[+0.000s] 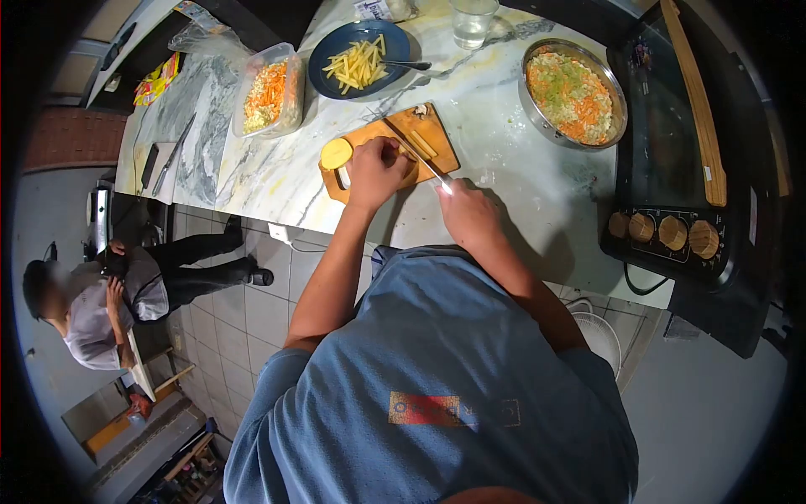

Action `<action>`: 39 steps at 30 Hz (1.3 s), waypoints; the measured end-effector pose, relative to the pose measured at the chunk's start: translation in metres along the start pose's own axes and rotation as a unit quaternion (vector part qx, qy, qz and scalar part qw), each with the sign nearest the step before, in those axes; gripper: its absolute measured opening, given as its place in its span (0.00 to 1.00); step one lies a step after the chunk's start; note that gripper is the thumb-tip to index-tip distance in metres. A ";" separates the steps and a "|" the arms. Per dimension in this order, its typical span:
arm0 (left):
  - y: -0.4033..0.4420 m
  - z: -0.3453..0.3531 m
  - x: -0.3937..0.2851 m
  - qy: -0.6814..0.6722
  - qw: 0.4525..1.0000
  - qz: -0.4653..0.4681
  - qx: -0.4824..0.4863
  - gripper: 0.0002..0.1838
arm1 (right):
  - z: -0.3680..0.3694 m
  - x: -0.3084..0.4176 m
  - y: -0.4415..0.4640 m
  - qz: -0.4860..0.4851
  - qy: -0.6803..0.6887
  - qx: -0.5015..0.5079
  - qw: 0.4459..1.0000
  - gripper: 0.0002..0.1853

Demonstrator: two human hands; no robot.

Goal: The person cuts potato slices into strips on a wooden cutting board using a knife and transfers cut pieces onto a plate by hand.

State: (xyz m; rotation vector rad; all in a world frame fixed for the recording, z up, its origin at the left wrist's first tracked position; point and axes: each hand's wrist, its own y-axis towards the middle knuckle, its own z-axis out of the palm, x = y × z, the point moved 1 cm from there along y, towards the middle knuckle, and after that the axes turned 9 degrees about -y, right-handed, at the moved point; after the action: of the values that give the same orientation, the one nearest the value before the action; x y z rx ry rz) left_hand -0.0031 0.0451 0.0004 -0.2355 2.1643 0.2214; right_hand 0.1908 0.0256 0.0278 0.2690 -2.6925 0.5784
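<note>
A wooden cutting board (pixel 443 141) lies on the marble counter. My right hand (pixel 467 210) is closed around the white handle of a knife (pixel 426 165), whose blade reaches up and left across the board. On the left part of the board, my left hand (pixel 378 172) has its fingers curled and pressed together beside the blade; what they hold is hidden. Pale yellow sticks (pixel 421 144) lie right of the blade. A round, cut yellow piece (pixel 336 154) rests at the board's left end. Behind the board, a dark blue plate (pixel 321 63) bears yellow sticks and a fork.
A plastic container (pixel 294 109) and a metal bowl (pixel 544 128) hold chopped vegetables. A glass (pixel 473 25) stands at the back. Right is a black oven (pixel 663 168). Another knife (pixel 175 155) lies left. A person (pixel 101 311) sits at far left.
</note>
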 end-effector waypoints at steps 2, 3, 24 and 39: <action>0.001 0.001 0.004 0.009 1.000 0.000 0.000 0.12 | -0.005 0.001 -0.002 -0.002 0.001 -0.003 1.000 0.22; 0.000 0.002 0.006 0.009 1.000 0.001 -0.001 0.12 | -0.006 0.001 -0.003 -0.002 0.002 -0.004 1.000 0.22; 0.011 -0.015 -0.013 0.111 0.981 0.079 0.138 0.18 | -0.011 -0.023 -0.005 -0.017 0.034 -0.096 0.995 0.23; 0.038 -0.015 -0.021 0.140 0.944 0.194 0.230 0.26 | -0.013 -0.048 -0.013 0.021 0.056 -0.138 0.989 0.22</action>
State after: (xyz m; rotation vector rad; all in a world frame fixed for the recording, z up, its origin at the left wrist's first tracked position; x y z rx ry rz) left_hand -0.0125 0.0798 0.0293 0.4552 2.4568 -0.1092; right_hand 0.2416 0.0250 0.0246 0.1010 -2.6325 0.2192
